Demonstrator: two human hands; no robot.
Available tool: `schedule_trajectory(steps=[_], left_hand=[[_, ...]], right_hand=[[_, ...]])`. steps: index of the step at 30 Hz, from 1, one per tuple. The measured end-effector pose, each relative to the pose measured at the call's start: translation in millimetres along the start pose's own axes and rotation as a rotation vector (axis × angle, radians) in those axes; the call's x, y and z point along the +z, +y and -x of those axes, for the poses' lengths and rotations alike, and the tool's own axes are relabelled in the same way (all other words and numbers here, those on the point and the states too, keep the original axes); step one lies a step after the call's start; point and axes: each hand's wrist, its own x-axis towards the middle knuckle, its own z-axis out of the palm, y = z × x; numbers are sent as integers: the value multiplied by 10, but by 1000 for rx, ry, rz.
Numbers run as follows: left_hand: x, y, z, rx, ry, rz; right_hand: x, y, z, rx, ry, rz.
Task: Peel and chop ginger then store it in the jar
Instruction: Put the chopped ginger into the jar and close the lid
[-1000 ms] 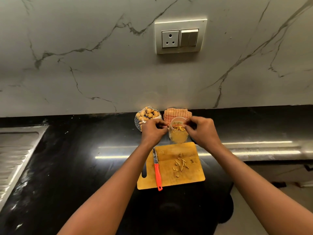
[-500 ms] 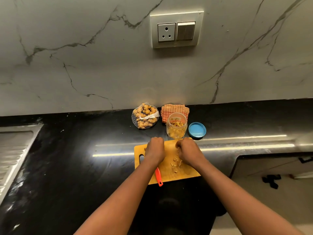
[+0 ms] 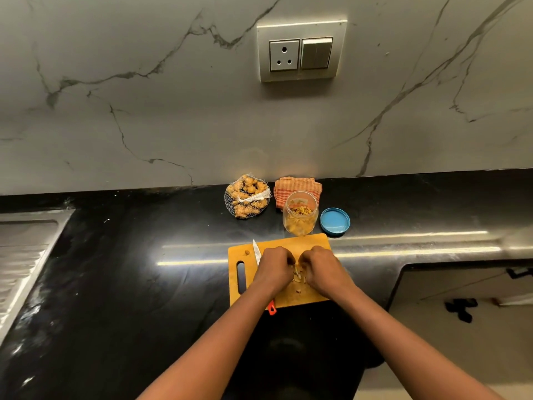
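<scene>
On the yellow cutting board [image 3: 313,242], my left hand [image 3: 272,269] and my right hand [image 3: 324,268] meet over a small heap of chopped ginger pieces [image 3: 298,276], fingers curled inward around them. A knife [image 3: 256,252] with an orange handle lies on the board, mostly hidden under my left wrist. Just behind the board stands an open clear jar [image 3: 300,216] partly filled with chopped ginger. Its blue lid [image 3: 334,221] lies flat to the right of it. A net bag of whole ginger [image 3: 247,200] sits at the wall.
A folded orange checked cloth [image 3: 298,186] lies behind the jar. The steel sink drainboard [image 3: 26,249] is at the far left. The black counter [image 3: 144,269] ends at a cut-out edge on the right. A wall socket [image 3: 301,51] is above.
Both hands have come down from the jar's mouth to the board and closed together over the ginger pieces. The jar and its lid now show uncovered.
</scene>
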Motion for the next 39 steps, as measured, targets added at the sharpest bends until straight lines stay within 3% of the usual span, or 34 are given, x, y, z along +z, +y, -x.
schedule_trajectory(steps=[5, 12, 16, 19, 22, 27, 33, 39], left_hand=[[-28, -36, 42, -70, 15, 17], [62, 108, 140, -60, -33, 112], [18, 35, 179, -101, 82, 145], [-32, -52, 186, -155, 51, 140], [-49, -39, 200, -145, -15, 155], [-19, 71, 202, -107, -80, 148], [-52, 12, 175, -175, 51, 145], [-81, 65, 136, -179, -50, 183]], right_hand=[[-148, 220, 57, 189, 71, 5], [-25, -96, 215, 139, -7, -65], [-43, -95, 232, 160, 34, -156], [-61, 13, 247, 186, -113, -178], [-34, 5, 258, 131, -206, -96], [-43, -64, 146, 43, -135, -77], [-53, -41, 137, 12, -107, -55], [-32, -37, 149, -68, -135, 11]])
